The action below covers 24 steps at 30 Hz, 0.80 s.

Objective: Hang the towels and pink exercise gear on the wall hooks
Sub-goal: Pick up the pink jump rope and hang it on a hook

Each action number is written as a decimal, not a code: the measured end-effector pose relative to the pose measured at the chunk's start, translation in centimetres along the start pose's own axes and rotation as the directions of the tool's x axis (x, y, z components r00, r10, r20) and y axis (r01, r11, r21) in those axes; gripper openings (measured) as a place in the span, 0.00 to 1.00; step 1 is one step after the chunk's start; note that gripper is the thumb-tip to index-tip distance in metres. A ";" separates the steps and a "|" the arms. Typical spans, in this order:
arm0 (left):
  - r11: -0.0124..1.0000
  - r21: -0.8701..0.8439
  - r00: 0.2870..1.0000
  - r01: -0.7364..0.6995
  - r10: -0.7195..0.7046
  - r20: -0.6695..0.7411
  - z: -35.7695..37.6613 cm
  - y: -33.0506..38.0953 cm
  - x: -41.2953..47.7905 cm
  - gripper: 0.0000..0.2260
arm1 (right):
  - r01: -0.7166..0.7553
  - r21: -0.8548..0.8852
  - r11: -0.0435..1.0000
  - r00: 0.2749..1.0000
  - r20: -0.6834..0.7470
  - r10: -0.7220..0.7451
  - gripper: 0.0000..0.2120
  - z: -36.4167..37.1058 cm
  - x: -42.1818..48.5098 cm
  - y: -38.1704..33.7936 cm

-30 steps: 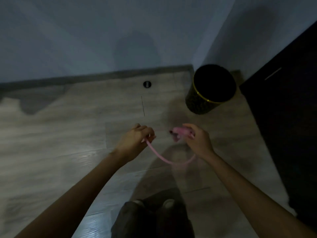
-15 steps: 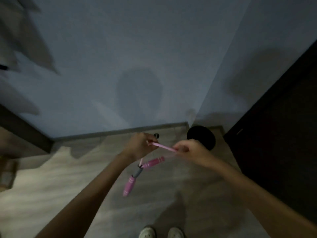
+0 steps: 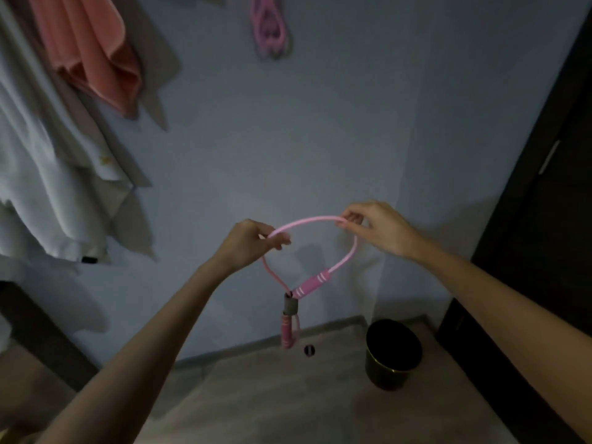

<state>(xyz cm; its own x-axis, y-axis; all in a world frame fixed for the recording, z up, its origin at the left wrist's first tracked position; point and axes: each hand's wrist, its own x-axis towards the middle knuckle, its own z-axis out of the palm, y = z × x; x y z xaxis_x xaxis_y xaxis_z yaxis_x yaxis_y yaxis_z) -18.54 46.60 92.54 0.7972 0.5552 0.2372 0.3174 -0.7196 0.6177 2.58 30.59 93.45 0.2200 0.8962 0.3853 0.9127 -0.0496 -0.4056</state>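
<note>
A pink resistance band [image 3: 307, 220] is stretched into a loop in front of the blue-grey wall. My left hand [image 3: 248, 243] pinches its left side and my right hand [image 3: 374, 227] pinches its right side. Below the loop hang two pink foam handles [image 3: 312, 282] joined at a grey sleeve [image 3: 291, 305]. High on the wall hangs another piece of pink exercise gear [image 3: 270, 25]. A salmon towel [image 3: 93, 49] and a white towel [image 3: 41, 174] hang on the wall at the upper left. No hook is visible.
A black bin with a gold rim [image 3: 392, 354] stands on the floor in the corner. A dark door [image 3: 544, 219] fills the right side. A round door stop [image 3: 309, 349] sits on the floor by the skirting. Dark furniture [image 3: 28, 328] is at the left.
The view has tilted up from the floor to the wall. Both hands have risen and moved apart, opening the band from a slack strand into a wide loop with the handles dangling.
</note>
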 end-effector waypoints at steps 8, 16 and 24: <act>0.976 0.005 0.940 -0.216 0.210 -0.270 -7.8 7.7 6.8 0.04 | 0.106 0.256 0.961 0.950 -0.313 -0.022 0.03 -8.8 8.2 -5.3; 0.915 -0.250 0.927 -0.316 0.241 -0.289 -12.4 14.1 15.2 0.06 | 0.096 0.141 0.985 0.794 -0.608 0.010 0.06 -17.5 15.4 -4.6; 0.891 -0.211 0.882 -0.403 0.315 -0.351 -17.7 19.9 25.7 0.08 | 0.185 0.115 0.976 0.680 -0.732 -0.043 0.05 -25.4 24.4 -1.2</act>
<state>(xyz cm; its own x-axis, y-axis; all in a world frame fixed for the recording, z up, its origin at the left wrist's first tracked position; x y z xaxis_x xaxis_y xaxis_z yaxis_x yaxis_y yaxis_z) -0.88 53.96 124.21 0.6228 0.4089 0.6670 -0.1466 -0.7764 0.6129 15.58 41.32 124.44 0.3624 0.2894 0.8859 0.8919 0.1683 -0.4198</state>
